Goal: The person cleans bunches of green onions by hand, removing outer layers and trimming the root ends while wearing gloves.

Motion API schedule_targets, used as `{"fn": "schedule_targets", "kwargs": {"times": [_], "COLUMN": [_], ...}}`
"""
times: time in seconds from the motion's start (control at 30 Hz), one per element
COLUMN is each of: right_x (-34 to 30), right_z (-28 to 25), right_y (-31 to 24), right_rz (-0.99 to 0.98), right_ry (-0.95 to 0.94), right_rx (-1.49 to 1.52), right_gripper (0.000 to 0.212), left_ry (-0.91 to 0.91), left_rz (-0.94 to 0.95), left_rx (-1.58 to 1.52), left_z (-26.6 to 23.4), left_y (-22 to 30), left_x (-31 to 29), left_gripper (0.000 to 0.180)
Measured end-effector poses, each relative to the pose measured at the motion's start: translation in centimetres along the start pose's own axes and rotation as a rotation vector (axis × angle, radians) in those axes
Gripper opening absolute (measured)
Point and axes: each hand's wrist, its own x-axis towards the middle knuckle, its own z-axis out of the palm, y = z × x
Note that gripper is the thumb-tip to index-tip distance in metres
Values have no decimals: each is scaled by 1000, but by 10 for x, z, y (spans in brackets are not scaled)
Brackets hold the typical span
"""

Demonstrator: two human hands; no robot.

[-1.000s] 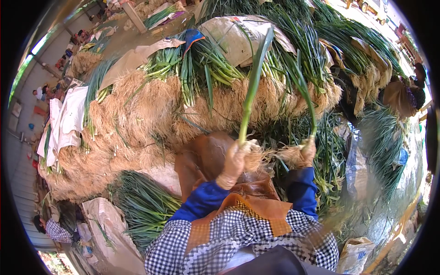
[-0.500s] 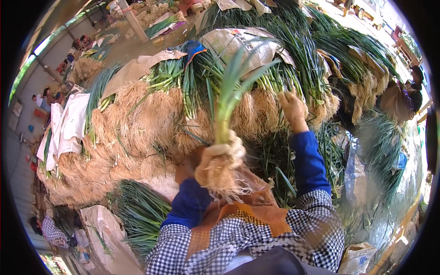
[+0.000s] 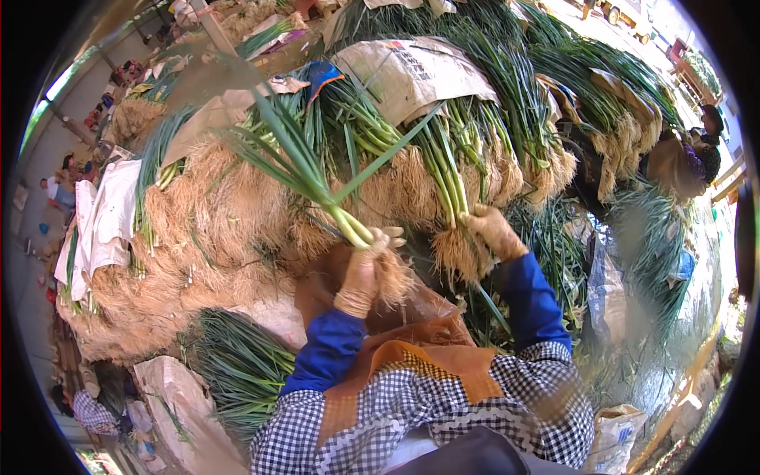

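In my gloved left hand (image 3: 362, 275) are a few scallions (image 3: 321, 192), gripped at the white ends just above the roots. Their green leaves fan out up and to the left, and the tan roots poke out below the fingers. My gloved right hand (image 3: 494, 231) is closed round the root end of other scallions (image 3: 450, 188). These stalks reach back toward the heap, their roots (image 3: 459, 257) hanging beside the hand. Right in front, a long heap of scallions (image 3: 237, 190) lies with its bushy roots toward me.
A pale sack (image 3: 412, 75) covers part of the heap. An orange-brown apron (image 3: 412, 309) spreads before me. Loose scallions (image 3: 237, 368) lie at left near a beige sack (image 3: 178, 412). Other people (image 3: 697, 150) are at the far right and along the left. A wooden post (image 3: 214, 28) stands far left.
My left hand has lowered its scallions away from the camera and tilted them left. My right hand has drawn back from the heap and now grips stalks by their root end.
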Motion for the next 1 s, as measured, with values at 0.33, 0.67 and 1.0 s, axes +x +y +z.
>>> {"fn": "schedule_targets", "kwargs": {"times": [0.33,0.67,1.0], "right_x": [1,-112,-32], "right_z": [38,55,-2], "right_y": [52,84,81], "right_rz": [-77,-263,-78], "right_ry": [295,158,369], "right_rx": [-251,-375,-225], "right_gripper": [43,29,29], "left_ry": [32,243,150], "left_rz": [-295,-110,-164], "left_rx": [85,89,-5], "left_z": [1,-7,3], "left_y": [-127,-149,-134], "left_x": [-24,-15,-20], "left_gripper": [22,18,14]}}
